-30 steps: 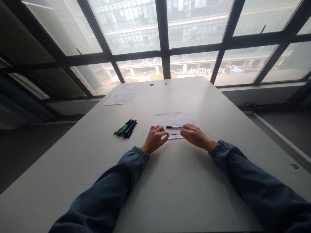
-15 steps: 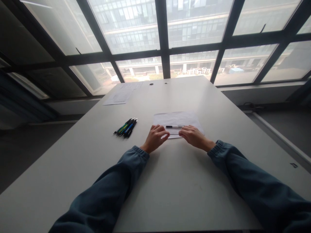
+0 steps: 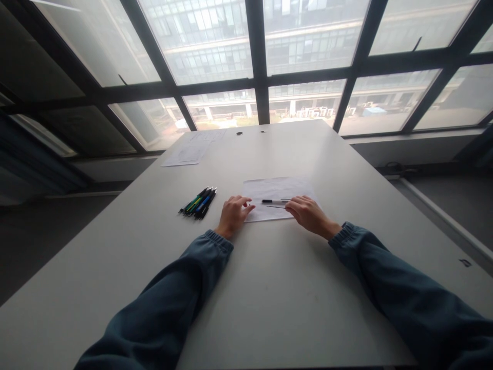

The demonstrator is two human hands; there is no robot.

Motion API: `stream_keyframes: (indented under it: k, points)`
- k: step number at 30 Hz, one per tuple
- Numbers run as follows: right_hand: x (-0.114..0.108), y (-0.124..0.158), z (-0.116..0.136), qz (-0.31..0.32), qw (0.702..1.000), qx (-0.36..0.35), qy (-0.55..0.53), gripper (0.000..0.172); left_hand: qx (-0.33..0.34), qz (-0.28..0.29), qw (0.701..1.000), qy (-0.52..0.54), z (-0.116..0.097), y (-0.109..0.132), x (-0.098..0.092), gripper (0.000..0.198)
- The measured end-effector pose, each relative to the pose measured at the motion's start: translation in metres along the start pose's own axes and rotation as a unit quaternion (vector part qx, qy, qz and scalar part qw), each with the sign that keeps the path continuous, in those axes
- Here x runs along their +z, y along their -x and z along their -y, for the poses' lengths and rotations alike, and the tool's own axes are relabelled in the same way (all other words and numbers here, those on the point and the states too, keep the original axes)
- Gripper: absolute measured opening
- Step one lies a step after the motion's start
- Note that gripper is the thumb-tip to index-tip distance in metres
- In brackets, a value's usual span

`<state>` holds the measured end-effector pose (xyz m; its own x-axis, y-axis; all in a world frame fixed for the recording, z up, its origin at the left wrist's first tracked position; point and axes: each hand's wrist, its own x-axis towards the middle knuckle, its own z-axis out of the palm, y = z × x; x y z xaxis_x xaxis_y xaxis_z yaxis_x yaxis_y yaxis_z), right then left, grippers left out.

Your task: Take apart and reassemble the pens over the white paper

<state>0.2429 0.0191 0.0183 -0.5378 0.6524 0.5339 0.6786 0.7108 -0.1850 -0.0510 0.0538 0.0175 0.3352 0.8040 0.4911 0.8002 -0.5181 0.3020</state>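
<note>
My right hand (image 3: 308,213) pinches one end of a thin dark stick, which looks like a pen refill (image 3: 276,207). Its free end points left, just above the white paper sheet (image 3: 265,187). On the sheet lies a black-and-white pen (image 3: 273,201), partly hidden behind my right fingers. My left hand (image 3: 233,213) is at the sheet's left edge, apart from the refill. Its thumb and forefinger are drawn together around a tiny dark speck too small to name.
Several pens (image 3: 198,203) with black, green, yellow and blue parts lie in a bundle left of my left hand. Printed papers (image 3: 188,151) rest at the far left of the white table (image 3: 246,303). Beyond the table's far edge stand large windows.
My left hand has moved left, off the refill's left end. The right hand stays almost in place, with the refill still pinched and its left end now free.
</note>
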Motion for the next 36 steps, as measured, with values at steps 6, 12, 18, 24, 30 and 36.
stream_keyframes:
  k: [6, 12, 18, 24, 30, 36]
  points:
    - [0.001, 0.0, -0.001, -0.008, 1.0, 0.004, 0.009, 0.021, -0.006, -0.031, 0.996, 0.083, -0.006, 0.0, 0.001, 0.01]
    - [-0.003, -0.003, 0.002, -0.018, 1.0, -0.006, 0.008, 0.022, -0.029, -0.065, 0.97, 0.231, -0.035, 0.003, -0.001, 0.019]
    - [-0.003, -0.004, 0.004, -0.023, 1.0, -0.013, 0.01, 0.022, -0.019, -0.056, 0.968, 0.245, -0.043, 0.004, -0.003, 0.017]
    - [-0.003, -0.005, 0.004, -0.024, 0.999, -0.028, 0.013, 0.023, -0.009, -0.049, 0.969, 0.243, -0.044, 0.005, -0.004, 0.018]
    - [-0.006, -0.006, 0.007, -0.013, 0.999, -0.038, 0.017, 0.023, 0.002, -0.042, 0.97, 0.24, -0.043, 0.005, -0.004, 0.016]
    - [-0.008, -0.009, 0.011, 0.0, 0.999, -0.046, 0.012, 0.024, 0.007, -0.036, 0.969, 0.246, -0.044, 0.005, -0.003, 0.016]
